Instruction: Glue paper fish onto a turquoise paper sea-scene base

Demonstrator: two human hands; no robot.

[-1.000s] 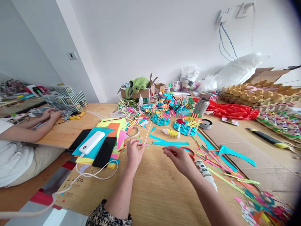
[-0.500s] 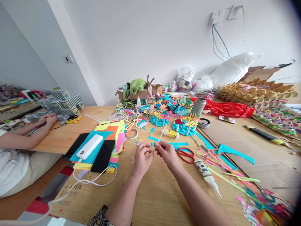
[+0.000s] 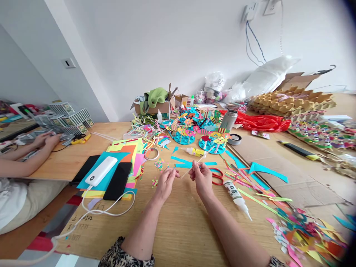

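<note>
My right hand [image 3: 202,177] is closed in a pinch on a thin pale stick [image 3: 186,173], which slants up and away over the table. My left hand [image 3: 165,181] sits just left of the stick's lower end, thumb and fingertips pressed together; whatever they hold, if anything, is too small to make out. Red-handled scissors [image 3: 218,178] lie partly behind my right hand. Beyond the hands are blue paper strips [image 3: 182,162] and a small yellow-labelled bottle [image 3: 196,151]. Tiny coloured paper dots [image 3: 159,164] are scattered near my left hand.
A white glue bottle [image 3: 237,198] and paper scraps lie to the right. At left, a power bank [image 3: 101,171] and phone [image 3: 119,181] rest on coloured paper, with a looping white cable. Decorated blue discs [image 3: 213,148] stand farther back. Another person's hands [image 3: 47,140] are at far left.
My hands have moved apart, and the stick's lower end now shows between them. The right hand has shifted slightly right with the stick. The whole view has turned a little.
</note>
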